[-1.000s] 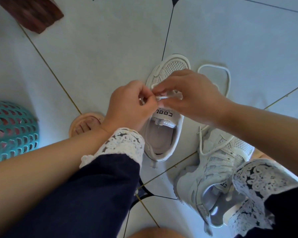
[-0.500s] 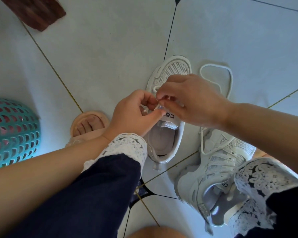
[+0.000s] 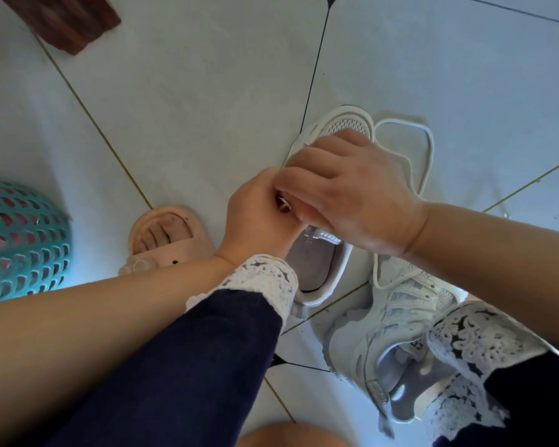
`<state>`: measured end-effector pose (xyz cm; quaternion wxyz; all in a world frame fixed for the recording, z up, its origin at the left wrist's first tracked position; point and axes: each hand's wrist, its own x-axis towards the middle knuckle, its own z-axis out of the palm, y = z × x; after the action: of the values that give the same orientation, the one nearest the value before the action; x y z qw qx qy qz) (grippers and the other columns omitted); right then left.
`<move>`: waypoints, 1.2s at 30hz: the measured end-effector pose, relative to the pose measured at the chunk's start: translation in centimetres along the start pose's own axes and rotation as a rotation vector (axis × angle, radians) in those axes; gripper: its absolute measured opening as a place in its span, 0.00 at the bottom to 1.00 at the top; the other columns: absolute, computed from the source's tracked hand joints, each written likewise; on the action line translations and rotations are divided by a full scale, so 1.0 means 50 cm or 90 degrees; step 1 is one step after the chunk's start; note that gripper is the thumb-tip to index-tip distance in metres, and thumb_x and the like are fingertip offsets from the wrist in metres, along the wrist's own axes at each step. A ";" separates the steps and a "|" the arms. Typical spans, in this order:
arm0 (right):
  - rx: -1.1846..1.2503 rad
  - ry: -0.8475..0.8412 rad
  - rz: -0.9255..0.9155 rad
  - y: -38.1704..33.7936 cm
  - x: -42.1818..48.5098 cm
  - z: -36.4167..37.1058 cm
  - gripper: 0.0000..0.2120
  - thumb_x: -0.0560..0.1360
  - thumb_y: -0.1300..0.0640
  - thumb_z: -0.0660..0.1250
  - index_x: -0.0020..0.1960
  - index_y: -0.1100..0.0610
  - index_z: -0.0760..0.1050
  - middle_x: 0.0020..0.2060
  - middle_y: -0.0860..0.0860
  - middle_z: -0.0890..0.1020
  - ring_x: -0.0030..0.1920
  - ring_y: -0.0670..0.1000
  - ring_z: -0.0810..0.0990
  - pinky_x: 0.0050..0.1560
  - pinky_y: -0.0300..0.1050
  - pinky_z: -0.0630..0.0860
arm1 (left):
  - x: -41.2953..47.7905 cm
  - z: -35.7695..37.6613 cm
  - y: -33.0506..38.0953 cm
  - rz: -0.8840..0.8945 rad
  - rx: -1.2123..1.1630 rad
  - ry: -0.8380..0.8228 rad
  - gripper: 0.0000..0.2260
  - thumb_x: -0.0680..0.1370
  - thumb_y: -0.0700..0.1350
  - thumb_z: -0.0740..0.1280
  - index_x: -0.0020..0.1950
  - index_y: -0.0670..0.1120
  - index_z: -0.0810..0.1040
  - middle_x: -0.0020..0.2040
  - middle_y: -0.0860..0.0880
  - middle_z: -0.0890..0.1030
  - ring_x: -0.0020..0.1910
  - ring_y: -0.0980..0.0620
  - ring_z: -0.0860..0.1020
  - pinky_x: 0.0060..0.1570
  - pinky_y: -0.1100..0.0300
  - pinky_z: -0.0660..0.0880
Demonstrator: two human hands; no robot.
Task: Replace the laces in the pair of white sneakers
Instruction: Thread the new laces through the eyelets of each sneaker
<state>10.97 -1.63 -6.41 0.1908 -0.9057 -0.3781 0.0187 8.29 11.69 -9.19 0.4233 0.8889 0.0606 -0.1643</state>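
One white sneaker (image 3: 342,122) stands on the tiled floor, its mesh toe pointing away and its heel opening towards me. My left hand (image 3: 259,217) and my right hand (image 3: 355,195) meet over its tongue, fingers curled and pressed together. They pinch at the lacing there, and the lace itself is almost wholly hidden by the fingers. The second white sneaker (image 3: 391,324) lies on its side at the lower right with a lace threaded through it. A loose white lace (image 3: 428,150) lies in a loop on the floor just right of the first sneaker.
A teal plastic basket (image 3: 20,243) stands at the left edge. My foot in a pink slipper (image 3: 171,233) rests left of the sneaker. My knees in dark trousers with white lace trim (image 3: 265,279) fill the foreground. A brown object (image 3: 65,21) lies at the top left.
Both hands have closed together and dropped lower over the tongue, now covering the label and the white lace end that showed before. The view has shifted slightly.
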 end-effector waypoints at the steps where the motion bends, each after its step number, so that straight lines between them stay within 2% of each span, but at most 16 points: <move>1: 0.017 -0.004 0.006 -0.004 0.002 -0.002 0.10 0.76 0.58 0.60 0.47 0.61 0.79 0.40 0.55 0.81 0.38 0.57 0.79 0.42 0.50 0.75 | 0.000 0.001 -0.001 -0.005 -0.003 -0.003 0.15 0.69 0.44 0.70 0.33 0.56 0.64 0.29 0.58 0.70 0.29 0.66 0.71 0.34 0.75 0.67; 3: 0.105 -0.004 0.071 -0.017 -0.006 -0.010 0.11 0.77 0.59 0.58 0.48 0.62 0.77 0.41 0.54 0.80 0.39 0.56 0.78 0.46 0.51 0.74 | 0.000 0.005 -0.001 -0.019 -0.026 -0.015 0.11 0.70 0.45 0.68 0.34 0.55 0.66 0.31 0.57 0.72 0.31 0.66 0.72 0.34 0.75 0.68; 5: 0.266 0.036 0.163 -0.047 -0.017 -0.023 0.08 0.76 0.60 0.58 0.47 0.62 0.74 0.39 0.49 0.75 0.38 0.51 0.74 0.45 0.46 0.73 | -0.003 0.007 0.002 -0.031 -0.037 -0.029 0.05 0.72 0.44 0.63 0.36 0.49 0.70 0.33 0.52 0.75 0.32 0.66 0.73 0.36 0.72 0.71; 7: 0.411 0.054 0.212 -0.083 -0.029 -0.038 0.05 0.76 0.60 0.57 0.46 0.59 0.71 0.39 0.43 0.69 0.38 0.43 0.69 0.42 0.36 0.69 | -0.002 0.011 0.008 -0.042 -0.121 -0.022 0.02 0.72 0.41 0.63 0.39 0.45 0.72 0.39 0.41 0.79 0.38 0.55 0.74 0.43 0.56 0.75; 9: 0.510 0.042 0.233 -0.110 -0.047 -0.052 0.04 0.76 0.59 0.56 0.45 0.55 0.68 0.36 0.40 0.67 0.36 0.41 0.68 0.39 0.32 0.66 | 0.002 0.009 0.019 -0.085 -0.197 -0.015 0.05 0.71 0.40 0.66 0.39 0.48 0.71 0.42 0.40 0.79 0.40 0.44 0.76 0.45 0.51 0.76; 11: 0.637 0.043 0.314 -0.119 -0.072 -0.066 0.05 0.76 0.56 0.56 0.42 0.51 0.68 0.32 0.42 0.69 0.33 0.44 0.69 0.36 0.36 0.67 | 0.010 0.007 0.021 -0.104 -0.191 0.006 0.09 0.71 0.42 0.69 0.38 0.52 0.71 0.38 0.50 0.78 0.39 0.52 0.78 0.43 0.56 0.77; 13: 0.741 0.027 0.417 -0.112 -0.096 -0.074 0.06 0.74 0.54 0.58 0.40 0.51 0.70 0.29 0.46 0.72 0.31 0.44 0.69 0.35 0.39 0.67 | 0.016 0.003 0.021 -0.087 -0.159 0.017 0.10 0.71 0.43 0.70 0.38 0.53 0.71 0.35 0.56 0.76 0.32 0.63 0.74 0.34 0.71 0.73; 17: 0.760 0.002 0.622 -0.063 -0.121 -0.075 0.06 0.70 0.55 0.60 0.37 0.53 0.74 0.26 0.47 0.72 0.26 0.42 0.67 0.32 0.38 0.64 | 0.012 -0.001 0.024 -0.085 -0.149 -0.013 0.09 0.71 0.43 0.71 0.38 0.53 0.72 0.34 0.58 0.76 0.29 0.67 0.72 0.30 0.76 0.68; 18: 0.713 -0.008 0.644 -0.050 -0.118 -0.074 0.08 0.72 0.53 0.61 0.36 0.52 0.74 0.25 0.47 0.72 0.25 0.42 0.67 0.31 0.38 0.64 | 0.011 -0.002 0.024 -0.083 -0.142 -0.020 0.09 0.71 0.44 0.71 0.38 0.53 0.72 0.34 0.58 0.75 0.29 0.67 0.72 0.30 0.76 0.68; 21: 0.392 -0.129 0.578 -0.024 -0.092 -0.062 0.03 0.73 0.48 0.62 0.42 0.46 0.71 0.27 0.44 0.73 0.30 0.40 0.71 0.33 0.35 0.65 | 0.005 -0.004 0.025 -0.073 -0.132 -0.040 0.08 0.70 0.45 0.72 0.39 0.53 0.73 0.33 0.58 0.76 0.29 0.66 0.72 0.30 0.75 0.69; 24: 0.173 -0.244 0.505 -0.023 -0.064 -0.053 0.12 0.74 0.46 0.63 0.53 0.50 0.68 0.31 0.42 0.67 0.34 0.47 0.70 0.32 0.42 0.63 | 0.003 -0.005 0.028 -0.072 -0.124 -0.040 0.08 0.70 0.44 0.71 0.40 0.52 0.73 0.34 0.58 0.76 0.29 0.65 0.73 0.31 0.75 0.70; 27: -0.033 -0.255 0.400 -0.030 -0.049 -0.064 0.07 0.77 0.51 0.59 0.53 0.50 0.67 0.29 0.45 0.65 0.29 0.51 0.67 0.26 0.41 0.57 | 0.004 -0.007 0.027 -0.065 -0.118 -0.044 0.08 0.71 0.43 0.70 0.39 0.52 0.73 0.34 0.57 0.76 0.29 0.65 0.72 0.31 0.75 0.69; 29: 0.009 -0.222 0.371 -0.040 -0.047 -0.080 0.05 0.76 0.53 0.58 0.51 0.49 0.70 0.28 0.45 0.65 0.28 0.49 0.68 0.25 0.39 0.57 | 0.004 -0.006 0.027 -0.076 -0.120 -0.045 0.08 0.71 0.42 0.70 0.38 0.52 0.73 0.34 0.57 0.76 0.28 0.66 0.72 0.30 0.75 0.69; 32: 0.264 -0.230 0.353 -0.071 -0.056 -0.103 0.05 0.74 0.52 0.61 0.45 0.47 0.76 0.22 0.39 0.66 0.27 0.36 0.71 0.25 0.30 0.62 | 0.007 -0.006 0.024 -0.099 -0.129 -0.042 0.08 0.71 0.43 0.71 0.38 0.53 0.73 0.34 0.57 0.76 0.29 0.65 0.72 0.31 0.73 0.70; 34: 0.370 -0.333 0.278 -0.098 -0.075 -0.106 0.04 0.73 0.51 0.62 0.43 0.46 0.75 0.24 0.39 0.67 0.27 0.34 0.69 0.29 0.26 0.62 | 0.007 -0.008 0.023 -0.114 -0.130 -0.049 0.08 0.72 0.44 0.71 0.38 0.53 0.73 0.34 0.57 0.76 0.30 0.62 0.73 0.33 0.70 0.72; 36: 0.357 -0.412 0.196 -0.117 -0.100 -0.092 0.01 0.74 0.53 0.62 0.44 0.47 0.72 0.31 0.42 0.75 0.32 0.40 0.72 0.32 0.34 0.68 | 0.006 -0.011 0.022 -0.129 -0.139 -0.066 0.07 0.71 0.43 0.71 0.38 0.52 0.74 0.33 0.57 0.76 0.29 0.62 0.73 0.32 0.69 0.74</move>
<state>4.25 -2.83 -0.61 0.2958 -0.8121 -0.2593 0.4311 8.97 11.43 -8.17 0.5016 0.8171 0.1455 -0.2442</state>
